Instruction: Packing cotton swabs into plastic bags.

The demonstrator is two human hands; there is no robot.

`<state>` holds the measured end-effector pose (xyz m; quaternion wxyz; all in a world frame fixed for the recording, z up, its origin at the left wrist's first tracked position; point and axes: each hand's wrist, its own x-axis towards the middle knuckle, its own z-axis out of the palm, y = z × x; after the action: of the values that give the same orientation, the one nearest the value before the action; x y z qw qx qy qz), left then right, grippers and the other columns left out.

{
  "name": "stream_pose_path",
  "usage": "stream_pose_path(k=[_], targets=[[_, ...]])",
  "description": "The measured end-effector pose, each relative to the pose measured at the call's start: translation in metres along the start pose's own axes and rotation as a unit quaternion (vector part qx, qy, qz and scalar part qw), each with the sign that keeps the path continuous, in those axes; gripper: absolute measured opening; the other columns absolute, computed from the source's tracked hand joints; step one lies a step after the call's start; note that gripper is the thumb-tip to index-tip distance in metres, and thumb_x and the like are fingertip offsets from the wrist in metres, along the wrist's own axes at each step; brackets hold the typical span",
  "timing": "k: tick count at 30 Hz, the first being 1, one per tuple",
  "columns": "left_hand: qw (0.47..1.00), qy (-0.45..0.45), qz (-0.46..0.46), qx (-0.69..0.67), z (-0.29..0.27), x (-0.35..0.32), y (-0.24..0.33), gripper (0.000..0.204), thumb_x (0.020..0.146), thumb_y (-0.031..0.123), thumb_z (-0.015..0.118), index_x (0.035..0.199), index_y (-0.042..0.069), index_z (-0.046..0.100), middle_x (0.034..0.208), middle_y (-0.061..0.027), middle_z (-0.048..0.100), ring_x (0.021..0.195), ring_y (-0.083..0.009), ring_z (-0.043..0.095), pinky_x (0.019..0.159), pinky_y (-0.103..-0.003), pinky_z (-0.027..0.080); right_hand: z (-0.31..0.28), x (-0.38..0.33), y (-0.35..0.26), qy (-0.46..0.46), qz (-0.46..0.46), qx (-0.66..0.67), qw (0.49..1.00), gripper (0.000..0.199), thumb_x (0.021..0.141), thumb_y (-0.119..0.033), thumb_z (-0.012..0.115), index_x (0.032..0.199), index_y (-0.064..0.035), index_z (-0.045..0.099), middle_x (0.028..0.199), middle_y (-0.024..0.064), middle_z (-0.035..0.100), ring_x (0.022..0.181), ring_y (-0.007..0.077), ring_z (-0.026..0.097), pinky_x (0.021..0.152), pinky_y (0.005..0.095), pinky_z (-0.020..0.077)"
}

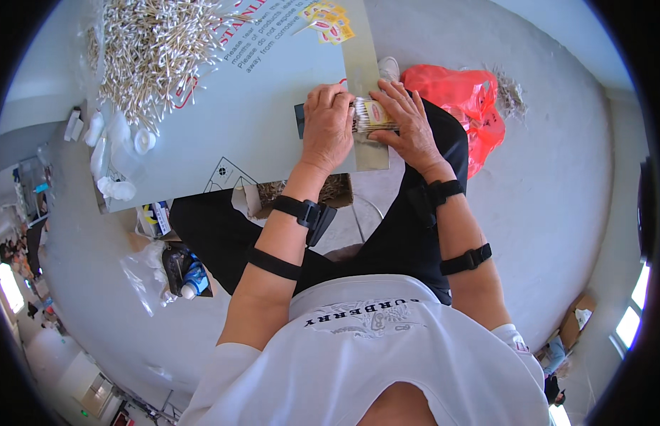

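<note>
Near the right edge of the table, a flat row of cotton swabs point(360, 122) lies between my hands, with a small yellow label card point(377, 112) on it. My left hand point(326, 124) is closed at the left end of the swabs, its fingers curled against their white tips. From the other side my right hand point(409, 124) grips the bundle, thumb along the near edge and fingers over the far edge. Under my left hand a dark flat piece point(299, 121) sticks out. Any wrapping around the swabs is too small to make out.
A big heap of loose cotton swabs point(156, 53) covers the table's far left. Several yellow label cards point(328, 23) lie at the far edge. White bottles and a tape roll point(144, 140) stand at left. Below are a box of swabs point(337, 190) and a red plastic bag point(454, 96).
</note>
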<state>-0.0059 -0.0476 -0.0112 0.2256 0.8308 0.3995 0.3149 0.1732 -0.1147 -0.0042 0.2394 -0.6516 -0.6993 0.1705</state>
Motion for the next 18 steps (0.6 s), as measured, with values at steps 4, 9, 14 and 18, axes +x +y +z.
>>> stream_pose_path(k=[4, 9, 14, 18], targets=[[1.0, 0.01, 0.011, -0.006, 0.003, 0.003, -0.004, 0.018, 0.083, 0.002, 0.061, 0.102, 0.001, 0.061, 0.114, -0.012, 0.056, 0.116, -0.0333, 0.048, 0.102, -0.045, 0.037, 0.001, 0.0, 0.0, 0.0, 0.0, -0.001, 1.0, 0.075, 0.073, -0.036, 0.077, 0.14, -0.0174, 0.048, 0.151, 0.0049, 0.04, 0.143, 0.0262, 0.03, 0.119, 0.0509, 0.0149], [0.99, 0.039, -0.005, -0.138, 0.006, 0.009, -0.005, 0.023, 0.089, 0.002, 0.053, 0.111, -0.001, 0.059, 0.121, -0.0181, 0.058, 0.117, -0.0362, 0.051, 0.103, -0.043, 0.04, -0.001, 0.002, 0.0, 0.009, -0.009, -0.022, 1.0, 0.073, 0.071, -0.036, 0.079, 0.137, -0.0179, 0.052, 0.15, 0.0047, 0.042, 0.144, 0.0267, 0.029, 0.119, 0.0513, 0.0147], [0.97, 0.045, -0.025, -0.236, 0.005, 0.014, -0.009, 0.023, 0.09, 0.003, 0.052, 0.112, 0.001, 0.059, 0.12, -0.0163, 0.058, 0.117, -0.0354, 0.051, 0.102, -0.043, 0.04, -0.003, 0.006, -0.002, 0.005, -0.001, -0.025, 1.0, 0.072, 0.066, -0.033, 0.083, 0.132, -0.0198, 0.058, 0.149, 0.0042, 0.043, 0.144, 0.0264, 0.028, 0.119, 0.0518, 0.0151], [0.998, 0.046, 0.0, -0.039, -0.004, 0.015, -0.012, 0.019, 0.083, 0.001, 0.06, 0.099, 0.007, 0.066, 0.103, -0.0093, 0.059, 0.102, -0.0301, 0.053, 0.09, -0.042, 0.042, -0.004, 0.006, -0.003, 0.005, 0.004, -0.018, 1.0, 0.073, 0.065, -0.033, 0.084, 0.132, -0.0199, 0.058, 0.149, 0.0041, 0.043, 0.144, 0.0263, 0.029, 0.119, 0.0517, 0.0152]])
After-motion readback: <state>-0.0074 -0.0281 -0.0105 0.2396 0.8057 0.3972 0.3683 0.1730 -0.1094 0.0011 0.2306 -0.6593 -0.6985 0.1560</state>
